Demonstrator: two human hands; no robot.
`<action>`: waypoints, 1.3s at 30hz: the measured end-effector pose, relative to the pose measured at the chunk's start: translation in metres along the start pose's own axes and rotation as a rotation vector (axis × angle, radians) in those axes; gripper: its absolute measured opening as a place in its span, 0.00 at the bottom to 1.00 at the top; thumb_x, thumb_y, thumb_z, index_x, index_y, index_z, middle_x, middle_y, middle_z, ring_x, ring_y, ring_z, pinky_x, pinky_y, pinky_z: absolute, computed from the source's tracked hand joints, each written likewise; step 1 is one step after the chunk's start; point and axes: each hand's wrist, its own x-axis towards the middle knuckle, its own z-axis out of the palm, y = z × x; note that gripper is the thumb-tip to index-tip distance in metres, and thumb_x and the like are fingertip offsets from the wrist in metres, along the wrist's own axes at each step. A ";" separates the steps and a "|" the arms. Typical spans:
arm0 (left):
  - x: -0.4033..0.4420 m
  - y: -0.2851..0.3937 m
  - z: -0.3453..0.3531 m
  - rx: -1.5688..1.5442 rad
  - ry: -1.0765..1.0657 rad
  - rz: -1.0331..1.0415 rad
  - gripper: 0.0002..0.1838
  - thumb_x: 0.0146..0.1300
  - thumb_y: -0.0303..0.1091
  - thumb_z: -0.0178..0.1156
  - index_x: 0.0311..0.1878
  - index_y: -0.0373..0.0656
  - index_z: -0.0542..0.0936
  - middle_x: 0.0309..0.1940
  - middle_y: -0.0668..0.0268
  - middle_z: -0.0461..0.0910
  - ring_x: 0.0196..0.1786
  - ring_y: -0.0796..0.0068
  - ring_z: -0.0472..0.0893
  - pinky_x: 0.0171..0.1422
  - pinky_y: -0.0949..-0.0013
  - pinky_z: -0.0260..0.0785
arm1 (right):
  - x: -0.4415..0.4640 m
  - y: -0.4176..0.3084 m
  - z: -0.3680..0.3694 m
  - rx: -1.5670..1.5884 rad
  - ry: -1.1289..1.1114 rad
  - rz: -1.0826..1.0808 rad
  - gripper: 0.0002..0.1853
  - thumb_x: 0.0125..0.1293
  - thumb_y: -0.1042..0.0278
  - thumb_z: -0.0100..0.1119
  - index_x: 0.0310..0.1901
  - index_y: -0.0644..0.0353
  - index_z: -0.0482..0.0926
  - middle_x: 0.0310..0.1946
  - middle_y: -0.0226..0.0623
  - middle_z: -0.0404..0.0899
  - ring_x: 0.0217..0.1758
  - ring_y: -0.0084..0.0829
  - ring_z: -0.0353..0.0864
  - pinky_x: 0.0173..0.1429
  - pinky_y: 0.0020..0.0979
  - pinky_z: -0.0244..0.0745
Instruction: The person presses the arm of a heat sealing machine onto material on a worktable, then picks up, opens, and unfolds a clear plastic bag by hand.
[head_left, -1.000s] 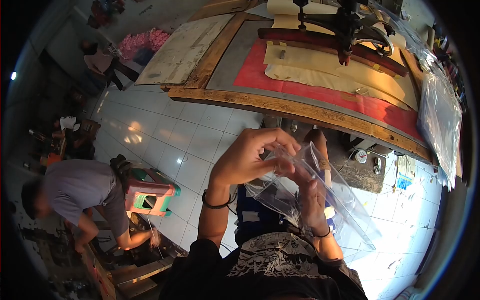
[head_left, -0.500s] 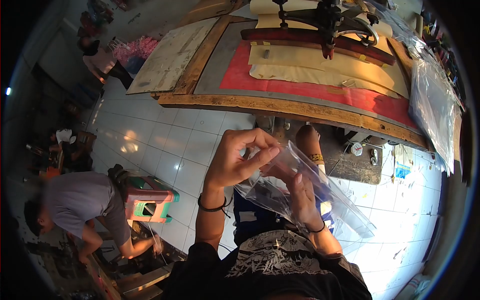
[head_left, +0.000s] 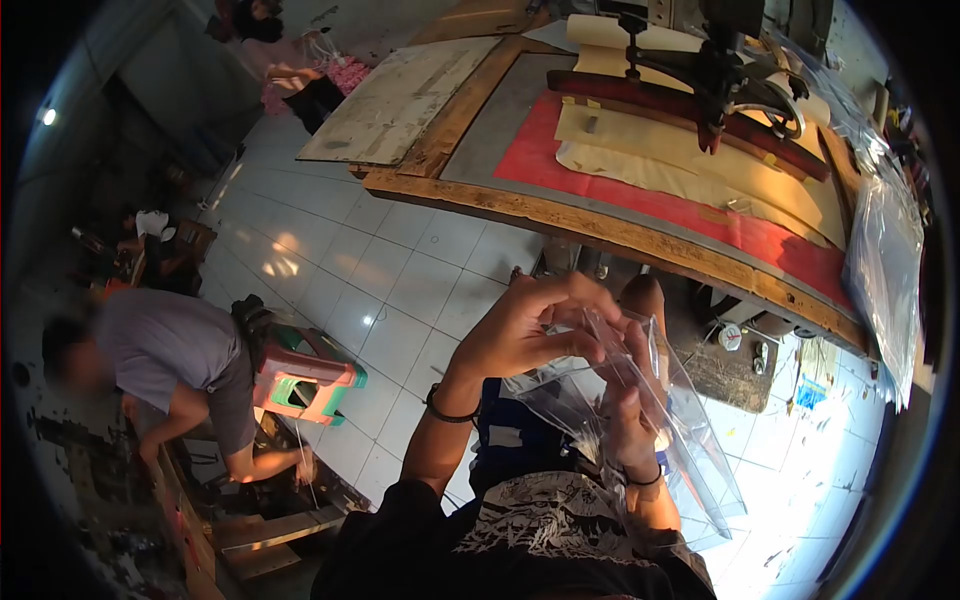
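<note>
left hand pinching plastic up top, right hand against it, can't tell if gripping; long axis slants down-right, short of table's near edge

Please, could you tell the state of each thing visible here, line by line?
Clear plastic: bent, held up
Left hand: fingers curled, closed on the plastic
Right hand: partly behind the plastic; grip unclear
Red sheet: spread flat, partly covered
Tan paper: lying on the red sheet
Hanging plastic: draped over the table edge
Light: on
</note>
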 end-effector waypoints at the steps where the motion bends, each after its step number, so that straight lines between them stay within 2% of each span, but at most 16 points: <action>1: 0.001 0.000 -0.003 0.015 -0.037 -0.009 0.11 0.58 0.22 0.67 0.43 0.35 0.77 0.43 0.56 0.84 0.45 0.67 0.86 0.48 0.69 0.80 | 0.000 -0.001 -0.001 0.029 0.009 -0.003 0.42 0.72 0.42 0.46 0.71 0.73 0.51 0.69 0.57 0.58 0.70 0.47 0.64 0.72 0.46 0.61; 5: 0.007 0.009 -0.011 0.159 -0.045 0.052 0.08 0.55 0.25 0.69 0.35 0.35 0.79 0.40 0.55 0.85 0.42 0.68 0.86 0.46 0.70 0.80 | 0.003 -0.011 -0.002 -0.075 -0.024 0.014 0.43 0.72 0.40 0.44 0.70 0.76 0.53 0.68 0.56 0.60 0.69 0.46 0.65 0.72 0.44 0.60; 7: 0.010 0.016 -0.011 0.145 -0.027 0.028 0.07 0.54 0.25 0.70 0.31 0.36 0.80 0.38 0.53 0.86 0.38 0.68 0.87 0.41 0.73 0.79 | 0.005 -0.015 -0.001 -0.053 -0.043 0.035 0.40 0.73 0.41 0.42 0.71 0.72 0.55 0.68 0.55 0.63 0.71 0.45 0.63 0.73 0.41 0.55; 8: 0.013 0.020 -0.013 0.200 -0.055 0.067 0.07 0.53 0.25 0.70 0.30 0.36 0.80 0.38 0.53 0.86 0.38 0.68 0.87 0.41 0.73 0.79 | 0.005 -0.017 -0.001 -0.043 -0.053 0.046 0.39 0.74 0.41 0.40 0.71 0.70 0.56 0.67 0.55 0.64 0.72 0.44 0.62 0.74 0.40 0.52; 10: 0.018 0.028 -0.017 0.313 -0.112 0.147 0.07 0.53 0.25 0.70 0.29 0.37 0.80 0.37 0.54 0.86 0.38 0.68 0.87 0.42 0.73 0.79 | 0.003 -0.013 -0.006 -0.061 -0.046 0.053 0.42 0.73 0.41 0.42 0.70 0.76 0.53 0.68 0.56 0.62 0.71 0.45 0.63 0.73 0.42 0.57; 13: 0.018 0.030 -0.017 0.244 -0.108 0.043 0.08 0.52 0.25 0.72 0.29 0.38 0.80 0.35 0.56 0.87 0.38 0.70 0.87 0.44 0.72 0.79 | 0.005 -0.016 -0.010 -0.067 -0.077 0.047 0.43 0.72 0.40 0.43 0.69 0.79 0.52 0.69 0.56 0.59 0.70 0.45 0.63 0.73 0.43 0.59; 17: 0.019 0.025 -0.012 0.170 -0.055 -0.025 0.10 0.49 0.27 0.74 0.30 0.38 0.81 0.33 0.58 0.87 0.38 0.71 0.87 0.43 0.72 0.78 | 0.007 -0.021 -0.011 -0.040 -0.107 0.056 0.43 0.72 0.39 0.43 0.68 0.78 0.55 0.69 0.55 0.59 0.72 0.46 0.62 0.74 0.42 0.55; 20: 0.020 0.025 -0.011 0.191 -0.006 -0.064 0.12 0.47 0.28 0.76 0.32 0.36 0.81 0.31 0.59 0.86 0.37 0.71 0.87 0.42 0.74 0.78 | 0.016 -0.023 -0.016 -0.163 -0.160 -0.071 0.38 0.73 0.38 0.38 0.70 0.66 0.61 0.66 0.56 0.65 0.69 0.47 0.66 0.71 0.42 0.58; 24: 0.021 0.025 -0.011 0.155 0.030 -0.115 0.14 0.47 0.27 0.76 0.35 0.36 0.82 0.30 0.61 0.86 0.36 0.73 0.87 0.42 0.76 0.77 | 0.007 -0.023 -0.021 -0.259 -0.116 -0.036 0.39 0.72 0.36 0.38 0.71 0.64 0.60 0.65 0.56 0.67 0.69 0.49 0.67 0.70 0.42 0.59; 28: 0.020 0.018 -0.013 0.152 -0.012 -0.069 0.16 0.47 0.27 0.76 0.39 0.37 0.84 0.32 0.62 0.87 0.33 0.75 0.86 0.39 0.77 0.76 | 0.011 -0.024 -0.028 -0.315 -0.165 -0.048 0.40 0.71 0.35 0.38 0.71 0.64 0.59 0.66 0.56 0.66 0.70 0.48 0.65 0.71 0.42 0.58; 32: 0.022 0.008 -0.007 0.160 -0.021 0.070 0.17 0.48 0.28 0.75 0.44 0.38 0.84 0.38 0.64 0.87 0.30 0.81 0.84 0.30 0.80 0.71 | 0.010 -0.015 -0.038 -0.310 -0.228 -0.033 0.44 0.69 0.33 0.42 0.72 0.65 0.55 0.68 0.57 0.63 0.73 0.47 0.61 0.74 0.42 0.53; 35: 0.024 0.011 -0.003 0.255 -0.109 0.123 0.18 0.51 0.30 0.73 0.47 0.40 0.84 0.40 0.66 0.87 0.29 0.84 0.83 0.24 0.81 0.66 | 0.013 -0.025 -0.022 -0.061 -0.171 -0.007 0.47 0.67 0.33 0.47 0.73 0.66 0.51 0.69 0.57 0.60 0.75 0.46 0.57 0.77 0.43 0.47; 36: 0.024 0.011 0.001 0.254 -0.119 0.118 0.18 0.51 0.30 0.73 0.47 0.41 0.84 0.41 0.66 0.87 0.29 0.85 0.83 0.23 0.81 0.65 | 0.008 -0.027 -0.017 -0.079 -0.101 0.085 0.54 0.62 0.25 0.47 0.70 0.72 0.55 0.70 0.55 0.60 0.76 0.45 0.54 0.77 0.45 0.44; 39: 0.025 0.007 0.004 0.237 -0.142 0.149 0.19 0.53 0.30 0.71 0.50 0.41 0.83 0.40 0.65 0.87 0.30 0.80 0.84 0.27 0.79 0.70 | 0.011 -0.026 -0.012 -0.021 -0.091 0.042 0.53 0.62 0.26 0.49 0.71 0.72 0.55 0.69 0.55 0.62 0.75 0.45 0.57 0.77 0.44 0.46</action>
